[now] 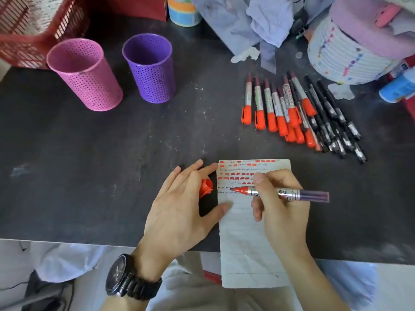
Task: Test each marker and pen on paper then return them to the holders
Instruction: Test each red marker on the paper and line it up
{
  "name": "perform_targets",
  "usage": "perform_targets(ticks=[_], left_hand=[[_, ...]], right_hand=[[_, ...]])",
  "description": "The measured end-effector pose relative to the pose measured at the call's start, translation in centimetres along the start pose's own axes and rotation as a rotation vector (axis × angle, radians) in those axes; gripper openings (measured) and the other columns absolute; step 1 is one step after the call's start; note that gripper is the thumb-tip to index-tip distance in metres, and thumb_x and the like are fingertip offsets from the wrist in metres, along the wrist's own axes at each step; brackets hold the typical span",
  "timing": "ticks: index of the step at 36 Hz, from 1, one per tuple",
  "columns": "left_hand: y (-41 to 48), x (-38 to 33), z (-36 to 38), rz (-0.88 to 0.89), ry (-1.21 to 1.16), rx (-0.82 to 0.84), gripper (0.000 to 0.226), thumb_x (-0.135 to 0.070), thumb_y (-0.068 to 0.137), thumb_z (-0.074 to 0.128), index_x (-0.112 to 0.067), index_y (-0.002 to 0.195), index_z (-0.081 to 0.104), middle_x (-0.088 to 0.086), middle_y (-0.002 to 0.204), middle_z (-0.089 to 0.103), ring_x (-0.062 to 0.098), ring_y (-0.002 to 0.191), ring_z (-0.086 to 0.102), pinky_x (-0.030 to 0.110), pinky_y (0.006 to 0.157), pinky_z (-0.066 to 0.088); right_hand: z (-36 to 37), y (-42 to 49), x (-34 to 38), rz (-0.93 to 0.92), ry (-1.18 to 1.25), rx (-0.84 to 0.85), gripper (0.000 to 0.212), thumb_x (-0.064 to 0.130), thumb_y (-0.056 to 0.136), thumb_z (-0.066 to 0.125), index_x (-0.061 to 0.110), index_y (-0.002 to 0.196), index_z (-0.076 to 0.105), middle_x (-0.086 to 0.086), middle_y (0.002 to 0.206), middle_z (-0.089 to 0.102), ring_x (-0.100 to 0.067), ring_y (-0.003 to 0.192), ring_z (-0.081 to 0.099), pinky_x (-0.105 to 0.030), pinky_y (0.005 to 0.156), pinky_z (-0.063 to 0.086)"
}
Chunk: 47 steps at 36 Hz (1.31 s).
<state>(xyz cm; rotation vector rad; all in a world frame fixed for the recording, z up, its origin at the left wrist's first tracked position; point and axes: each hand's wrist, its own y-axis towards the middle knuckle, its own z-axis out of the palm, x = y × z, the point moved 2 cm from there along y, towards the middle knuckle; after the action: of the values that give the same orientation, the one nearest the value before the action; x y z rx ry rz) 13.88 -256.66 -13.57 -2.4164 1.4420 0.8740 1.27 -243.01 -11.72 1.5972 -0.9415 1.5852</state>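
An uncapped red marker (278,193) is gripped by the right hand (280,205), its fingers (258,189) curled round the silver barrel, and its tip is laid on the lined paper (244,239) just below the rows of red test marks. The paper is steadied at its left edge by the left hand (186,205), whose fingers (202,170) are spread and straight, thumb and forefinger touching the sheet; the red cap (206,187) is seen beneath them, though whether it is pinched or merely covered cannot be told. A slip may be judged likely here: the paper overhangs the near edge of the desk (112,153), so a hard stroke could drag or crumple it if the left hand's pressure is eased, and ink could be carried onto the desk or the fingertips lying beside the tip. The cap, round and loose, could be rolled away and lost. The right wrist is bent inward with the marker held nearly flat, pointing left. The pink holder (85,75) and purple holder (150,68) stand well apart at the far left, with nothing seen inside them, while the remaining red markers (278,108) and black pens (336,117) lie in a heap at the far right.
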Motion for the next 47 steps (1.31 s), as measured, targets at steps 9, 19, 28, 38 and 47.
perform_targets(ticks=[9,19,28,38,47], left_hand=[[-0.1,0.1,0.1,-0.001,0.001,-0.067,0.068,-0.060,0.082,0.072,-0.027,0.137,0.049,-0.021,0.126,0.058,-0.002,0.143,0.035,0.030,0.123,0.019],[-0.1,0.1,0.1,-0.017,-0.005,-0.068,0.069,-0.064,0.083,0.069,-0.030,0.138,0.047,-0.014,0.121,0.060,-0.001,0.142,0.037,0.032,0.123,0.020],[-0.1,-0.1,-0.4,-0.011,-0.055,-0.053,0.055,-0.051,0.084,0.067,-0.031,0.129,0.045,-0.018,0.140,0.056,0.000,0.143,0.035,0.035,0.122,0.020],[0.1,-0.3,-0.6,-0.014,-0.080,-0.030,0.053,-0.048,0.082,0.060,-0.031,0.129,0.043,-0.013,0.138,0.059,0.003,0.143,0.038,0.033,0.123,0.019],[0.1,-0.3,-0.7,-0.041,-0.074,-0.012,0.060,-0.045,0.081,0.065,-0.030,0.135,0.045,-0.014,0.137,0.059,0.002,0.144,0.035,0.033,0.123,0.017]], right_hand=[[1.2,0.6,0.9,0.042,-0.174,0.089,0.017,0.012,0.092,0.073,0.009,0.078,0.064,-0.002,0.058,0.064,-0.011,0.047,0.061,-0.022,0.044,0.046],[1.5,0.4,0.7,-0.064,-0.199,0.004,0.035,0.011,0.090,0.076,0.006,0.061,0.056,0.000,0.047,0.056,-0.009,0.044,0.056,-0.028,0.053,0.048],[1.6,0.5,0.0,-0.149,-0.267,-0.029,0.030,0.000,0.086,0.072,0.000,0.060,0.056,-0.008,0.049,0.057,-0.025,0.050,0.058,-0.043,0.058,0.048],[1.8,0.5,-0.1,-0.119,-0.319,-0.030,0.024,0.008,0.084,0.072,0.005,0.062,0.062,-0.003,0.052,0.061,-0.024,0.053,0.062,-0.043,0.060,0.051],[1.9,0.5,-0.1,-0.136,-0.349,-0.024,0.025,0.015,0.084,0.072,0.007,0.062,0.063,0.002,0.053,0.062,-0.021,0.053,0.063,-0.040,0.059,0.051]])
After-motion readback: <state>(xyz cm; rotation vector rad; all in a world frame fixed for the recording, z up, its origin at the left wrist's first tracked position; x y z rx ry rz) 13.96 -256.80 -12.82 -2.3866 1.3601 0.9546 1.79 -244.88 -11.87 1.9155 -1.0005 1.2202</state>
